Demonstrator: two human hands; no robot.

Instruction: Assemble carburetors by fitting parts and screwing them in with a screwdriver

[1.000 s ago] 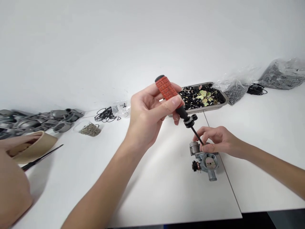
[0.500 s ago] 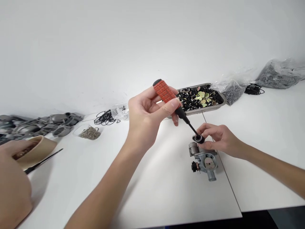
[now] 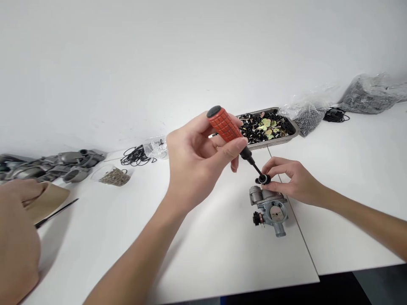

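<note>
My left hand [image 3: 203, 156] is wrapped round the red and black handle of a screwdriver [image 3: 224, 125], whose shaft slants down to the right. Its tip reaches into a small black ring-shaped part [image 3: 263, 178]. That part is pinched between the thumb and fingers of my right hand [image 3: 286, 178], just above a grey metal carburetor-like body [image 3: 270, 207]. The body rests on the white table [image 3: 222, 254], with a round opening facing me and a black knob-like fitting on its left side.
Behind my hands lies a metal tray [image 3: 286, 139] of black and yellowish parts. Plastic bags [image 3: 365, 95] stand back right. At left are a clear cup [image 3: 114, 176], black rings [image 3: 136, 156], grey castings [image 3: 70, 163] and another person's hand [image 3: 15, 237] holding a tan container [image 3: 51, 201].
The view has shifted slightly. My left hand has turned the screwdriver handle a little, and the tip remains at the black part. The other person's hand has tilted the tan container.
</note>
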